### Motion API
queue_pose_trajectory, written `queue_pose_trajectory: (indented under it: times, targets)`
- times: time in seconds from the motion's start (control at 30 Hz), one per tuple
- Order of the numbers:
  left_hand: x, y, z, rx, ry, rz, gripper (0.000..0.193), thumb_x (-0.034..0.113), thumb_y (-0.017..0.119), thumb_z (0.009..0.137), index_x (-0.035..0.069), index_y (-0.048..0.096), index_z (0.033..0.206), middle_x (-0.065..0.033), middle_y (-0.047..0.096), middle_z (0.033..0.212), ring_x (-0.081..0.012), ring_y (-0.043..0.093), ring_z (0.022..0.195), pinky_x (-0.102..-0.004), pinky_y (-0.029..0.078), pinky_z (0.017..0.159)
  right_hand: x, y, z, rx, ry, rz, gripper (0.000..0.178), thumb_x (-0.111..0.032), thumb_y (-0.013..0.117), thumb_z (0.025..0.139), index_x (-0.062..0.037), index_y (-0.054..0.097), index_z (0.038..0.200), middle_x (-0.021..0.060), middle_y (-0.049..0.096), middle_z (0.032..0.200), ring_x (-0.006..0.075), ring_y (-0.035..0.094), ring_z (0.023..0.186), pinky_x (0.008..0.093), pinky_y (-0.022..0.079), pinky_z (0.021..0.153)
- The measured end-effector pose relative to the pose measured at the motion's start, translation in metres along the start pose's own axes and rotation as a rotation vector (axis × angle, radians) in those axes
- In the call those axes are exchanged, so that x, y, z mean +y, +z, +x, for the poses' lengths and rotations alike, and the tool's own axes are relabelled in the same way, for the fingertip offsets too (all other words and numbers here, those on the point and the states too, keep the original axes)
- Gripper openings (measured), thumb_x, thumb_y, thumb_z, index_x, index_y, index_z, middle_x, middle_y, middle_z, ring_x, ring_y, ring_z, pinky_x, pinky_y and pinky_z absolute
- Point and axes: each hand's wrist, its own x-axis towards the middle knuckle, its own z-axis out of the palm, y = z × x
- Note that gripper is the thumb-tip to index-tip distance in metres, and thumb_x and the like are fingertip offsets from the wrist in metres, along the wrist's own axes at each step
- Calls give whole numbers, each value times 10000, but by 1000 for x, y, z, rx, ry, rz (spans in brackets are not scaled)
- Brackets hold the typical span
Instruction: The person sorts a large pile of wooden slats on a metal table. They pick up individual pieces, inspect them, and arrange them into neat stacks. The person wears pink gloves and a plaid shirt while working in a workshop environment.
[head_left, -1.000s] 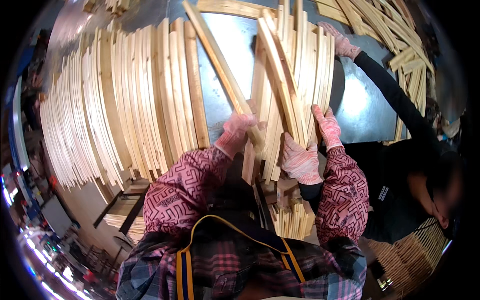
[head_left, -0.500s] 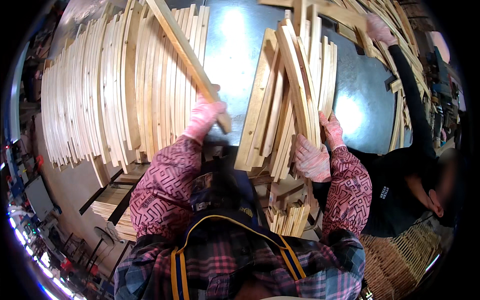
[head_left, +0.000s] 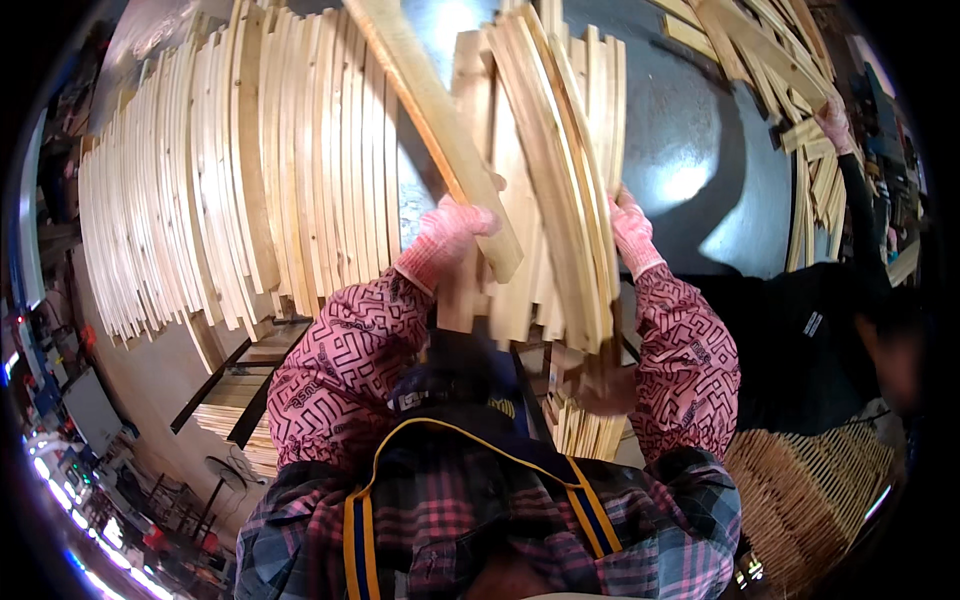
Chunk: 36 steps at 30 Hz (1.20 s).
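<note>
My left hand point(head_left: 452, 238), in a pink-and-white knit glove, is closed around the lower part of a wooden board point(head_left: 430, 120) that slants up and to the left. The board's near end crosses over the left side of a loose pile of wooden slats point(head_left: 560, 190) on the metal table. My right hand point(head_left: 632, 228), gloved alike, grips the right edge of that pile; its fingertips are partly hidden. Several curved slats lie on top of the pile. To the left, a long row of pale slats point(head_left: 330, 160) lies side by side.
The dark metal table point(head_left: 680, 140) shows to the right. A co-worker in black reaches a gloved hand point(head_left: 835, 125) to a jumbled wood heap point(head_left: 760, 60). Stacked slats point(head_left: 240, 410) sit below the table at left, more point(head_left: 588, 430) beneath the middle.
The slat pile and my right hand have shifted left. My left hand has carried its board rightward, over the pile's edge. The co-worker's near gloved hand has left the pile; the far one moved nearer.
</note>
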Motion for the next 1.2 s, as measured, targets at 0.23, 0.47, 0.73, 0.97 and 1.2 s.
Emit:
queue_pose_trajectory:
  times: [0.23, 0.47, 0.73, 0.97, 1.2]
  targets:
    - [43, -25, -15, 277, -96, 279, 474, 103, 617, 707, -26, 673, 1160, -100, 661, 1015, -238, 642, 925, -353, 537, 833, -49, 44, -21, -32, 24, -45, 973, -646, 592, 907, -13, 275, 1574, 307, 405, 1521, 430, 417, 1409, 428, 351, 1171]
    - [-9, -37, -49, 228, 145, 591, 293, 116, 602, 928, -6, 621, 1193, -76, 699, 958, -145, 650, 882, -323, 537, 764, -70, 77, -106, -44, -274, -412, 1074, -620, 665, 862, -10, 175, 1597, 289, 248, 1607, 438, 256, 1488, 474, 228, 1228]
    - [-13, -6, -69, 138, 21, 288, 654, 2, 600, 750, 3, 502, 1397, -76, 618, 1218, -184, 603, 1007, -275, 498, 856, -114, 84, -147, -25, -81, -385, 1308, -440, 894, 674, 50, 88, 1582, 291, 248, 1597, 383, 280, 1490, 402, 272, 1221]
    - [-54, 13, -72, 130, -67, 265, 823, 157, 797, 857, -38, 330, 1507, -162, 583, 1323, -215, 608, 1109, -330, 532, 898, -69, 61, -105, -299, -100, 290, 1236, -309, 926, 590, 50, 255, 1564, 298, 516, 1436, 339, 528, 1343, 341, 426, 1119]
    - [4, 41, -62, -16, 5, 420, 835, 460, 796, 863, -39, 446, 1434, -158, 602, 1323, -206, 561, 1218, -337, 440, 1035, -133, 49, -95, -60, -225, 391, 1092, -492, 831, 761, 59, 306, 1543, 326, 478, 1464, 382, 473, 1389, 389, 370, 1158]
